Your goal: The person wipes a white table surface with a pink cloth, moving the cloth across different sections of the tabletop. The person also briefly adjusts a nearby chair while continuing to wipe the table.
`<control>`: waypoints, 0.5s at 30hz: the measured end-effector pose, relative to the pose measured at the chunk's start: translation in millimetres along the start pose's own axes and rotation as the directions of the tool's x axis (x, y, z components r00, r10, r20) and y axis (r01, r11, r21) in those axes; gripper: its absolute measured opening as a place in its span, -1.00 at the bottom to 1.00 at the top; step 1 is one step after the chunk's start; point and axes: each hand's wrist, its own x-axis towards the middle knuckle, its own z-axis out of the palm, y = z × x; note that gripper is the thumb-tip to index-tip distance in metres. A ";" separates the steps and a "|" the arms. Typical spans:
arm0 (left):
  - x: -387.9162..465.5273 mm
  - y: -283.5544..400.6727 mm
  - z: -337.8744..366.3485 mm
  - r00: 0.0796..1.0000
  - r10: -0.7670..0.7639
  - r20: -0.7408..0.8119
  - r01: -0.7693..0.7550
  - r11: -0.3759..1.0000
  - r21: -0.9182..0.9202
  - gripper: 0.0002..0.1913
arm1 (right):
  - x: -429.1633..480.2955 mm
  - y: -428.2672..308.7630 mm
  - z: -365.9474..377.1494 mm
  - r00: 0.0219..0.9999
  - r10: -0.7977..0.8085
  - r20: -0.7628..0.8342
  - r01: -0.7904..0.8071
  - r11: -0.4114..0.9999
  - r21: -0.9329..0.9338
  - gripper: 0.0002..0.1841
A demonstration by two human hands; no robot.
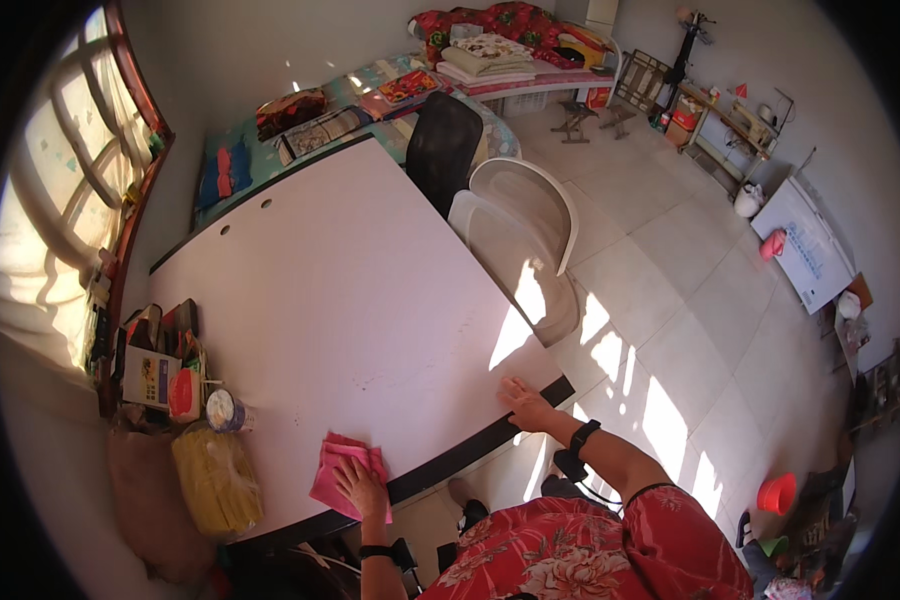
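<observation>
My left hand (360, 487) lies flat on a folded pink cloth (330, 480), which rests on the pale table (330, 285) near its dark front edge. The fingers are spread over the cloth. My right hand (523, 403) rests with spread fingers on the table's near right corner, with nothing in it. Small dark crumbs or specks (364, 386) are scattered over the middle of the tabletop, between and beyond my hands.
At the table's left stand a lidded tub (226, 411), a yellow bundle in clear plastic (221, 480) and a box (150, 377) with items. A white-framed chair (570, 217) and a black chair back (439, 146) adjoin the table's right edge. Behind is a bed (330, 94).
</observation>
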 end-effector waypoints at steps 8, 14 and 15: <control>-13.8 140.4 36.1 0.990 0.135 0.032 -0.134 0.991 -0.024 -0.36 | -74.3 92.3 -18.7 0.977 -0.193 -0.096 0.212 0.941 0.265 -0.41; -35.8 269.0 74.9 0.992 0.127 0.012 -0.126 0.992 -0.025 -0.36 | -182.6 257.4 -36.0 0.989 0.076 -0.127 -0.027 0.936 0.352 -0.54; -36.1 290.6 81.4 0.992 0.120 0.030 -0.120 0.993 0.006 -0.36 | -208.9 285.6 -38.3 0.979 0.191 -0.065 -0.157 0.922 0.353 -0.55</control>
